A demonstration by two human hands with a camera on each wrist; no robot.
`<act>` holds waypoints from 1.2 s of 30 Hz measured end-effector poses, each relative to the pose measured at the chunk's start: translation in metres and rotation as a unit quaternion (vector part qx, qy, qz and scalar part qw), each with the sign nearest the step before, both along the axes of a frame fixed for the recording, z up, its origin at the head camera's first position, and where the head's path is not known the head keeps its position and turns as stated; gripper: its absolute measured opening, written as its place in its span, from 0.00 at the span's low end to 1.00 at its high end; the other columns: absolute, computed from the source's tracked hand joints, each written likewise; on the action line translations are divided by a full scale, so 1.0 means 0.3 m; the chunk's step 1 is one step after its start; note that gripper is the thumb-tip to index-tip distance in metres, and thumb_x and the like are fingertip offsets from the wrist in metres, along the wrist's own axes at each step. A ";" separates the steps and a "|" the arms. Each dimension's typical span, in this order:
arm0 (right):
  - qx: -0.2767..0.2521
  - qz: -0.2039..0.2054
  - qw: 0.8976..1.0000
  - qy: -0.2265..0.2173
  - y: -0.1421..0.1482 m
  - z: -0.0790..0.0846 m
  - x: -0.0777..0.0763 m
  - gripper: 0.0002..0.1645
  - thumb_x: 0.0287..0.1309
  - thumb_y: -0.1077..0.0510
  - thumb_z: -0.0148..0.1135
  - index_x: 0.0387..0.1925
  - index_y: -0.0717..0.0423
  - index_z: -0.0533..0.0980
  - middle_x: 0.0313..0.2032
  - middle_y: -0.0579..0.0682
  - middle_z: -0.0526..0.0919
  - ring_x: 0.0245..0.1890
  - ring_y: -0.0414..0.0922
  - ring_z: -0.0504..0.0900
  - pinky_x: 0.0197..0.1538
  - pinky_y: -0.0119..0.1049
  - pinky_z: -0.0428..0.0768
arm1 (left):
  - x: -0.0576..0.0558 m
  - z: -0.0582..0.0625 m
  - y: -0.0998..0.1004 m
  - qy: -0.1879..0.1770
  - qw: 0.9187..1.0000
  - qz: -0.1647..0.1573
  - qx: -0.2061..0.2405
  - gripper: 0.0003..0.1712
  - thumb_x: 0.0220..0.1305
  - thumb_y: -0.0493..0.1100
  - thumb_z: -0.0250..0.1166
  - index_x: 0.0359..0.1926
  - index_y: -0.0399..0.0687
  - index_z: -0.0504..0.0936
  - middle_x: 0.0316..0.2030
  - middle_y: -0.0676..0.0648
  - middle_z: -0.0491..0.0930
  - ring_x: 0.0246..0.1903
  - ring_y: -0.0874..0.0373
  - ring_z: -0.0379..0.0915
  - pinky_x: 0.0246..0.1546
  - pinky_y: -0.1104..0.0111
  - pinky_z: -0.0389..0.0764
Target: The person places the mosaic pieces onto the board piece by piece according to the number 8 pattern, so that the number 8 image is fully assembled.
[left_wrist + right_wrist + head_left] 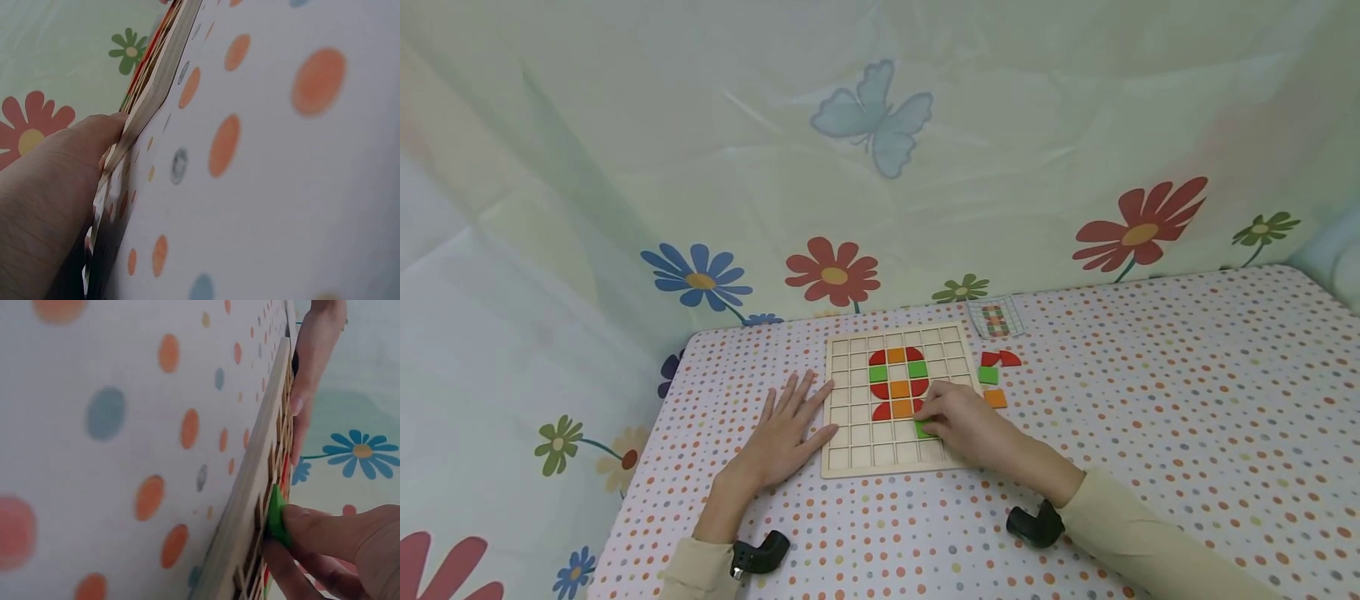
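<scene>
A wooden grid board (848, 458) lies on the dotted table, with red, orange and green pieces set in its middle cells. My right hand (964, 423) pinches a green square tile (277, 515) between thumb and fingers, low over the cells at the lower right of the pattern. In the right wrist view the tile is tilted against the grid. My left hand (781, 439) lies spread with straight fingers at the board's left edge, thumb and fingertip on the rim. An orange square (902, 408) and a red rounded piece (882, 411) sit just left of the right hand.
Right of the board lie two red pieces (1011, 358), a loose green square (988, 375) and an orange square (995, 398). A small pattern card (996, 317) rests behind the board's right corner. A flowered backdrop (880, 242) hangs behind the table.
</scene>
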State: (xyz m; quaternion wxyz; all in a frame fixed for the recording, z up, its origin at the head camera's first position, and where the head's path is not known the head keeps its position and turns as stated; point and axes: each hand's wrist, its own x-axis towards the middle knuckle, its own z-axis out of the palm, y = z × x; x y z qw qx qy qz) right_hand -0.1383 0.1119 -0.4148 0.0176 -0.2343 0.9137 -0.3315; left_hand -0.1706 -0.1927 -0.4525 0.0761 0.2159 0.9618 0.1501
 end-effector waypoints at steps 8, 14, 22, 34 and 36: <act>0.031 0.011 0.999 0.021 -0.012 0.014 0.016 0.09 0.60 0.71 0.72 0.43 0.66 0.89 0.33 0.44 0.78 0.34 0.39 0.74 0.38 0.30 0.80 | -0.002 0.001 -0.002 -0.002 1.000 -0.001 0.003 0.43 0.77 0.65 0.52 0.85 0.57 0.52 0.84 0.43 0.39 0.83 0.44 0.28 0.80 0.42 0.31; 0.022 -0.011 1.000 0.001 -0.004 -0.003 0.020 0.10 0.60 0.71 0.72 0.44 0.66 0.89 0.36 0.44 0.80 0.38 0.40 0.75 0.40 0.31 0.81 | -0.003 -0.008 0.004 0.002 1.000 -0.001 0.003 0.43 0.77 0.66 0.52 0.84 0.57 0.53 0.84 0.44 0.40 0.83 0.44 0.29 0.80 0.42 0.31; 0.011 0.000 1.000 0.005 0.001 -0.009 0.016 0.08 0.60 0.72 0.72 0.42 0.66 0.89 0.37 0.45 0.81 0.40 0.41 0.77 0.42 0.30 0.83 | 0.003 -0.015 -0.001 0.013 1.000 0.005 0.005 0.43 0.77 0.66 0.52 0.84 0.56 0.54 0.84 0.43 0.42 0.83 0.43 0.30 0.80 0.42 0.33; -0.024 -0.066 0.996 0.053 0.153 0.019 -0.047 0.08 0.60 0.73 0.71 0.39 0.62 0.89 0.41 0.51 0.85 0.41 0.48 0.84 0.40 0.38 0.84 | 0.001 -0.017 -0.002 0.013 1.000 0.000 0.008 0.43 0.77 0.65 0.52 0.84 0.56 0.54 0.84 0.43 0.42 0.83 0.44 0.30 0.80 0.42 0.33; -0.006 -0.081 0.995 0.065 0.184 0.026 -0.063 0.08 0.59 0.73 0.72 0.40 0.63 0.88 0.42 0.53 0.84 0.43 0.51 0.83 0.42 0.42 0.84 | 0.000 -0.018 -0.003 0.013 1.000 -0.001 0.006 0.43 0.77 0.65 0.52 0.84 0.56 0.54 0.84 0.43 0.42 0.83 0.44 0.30 0.80 0.42 0.32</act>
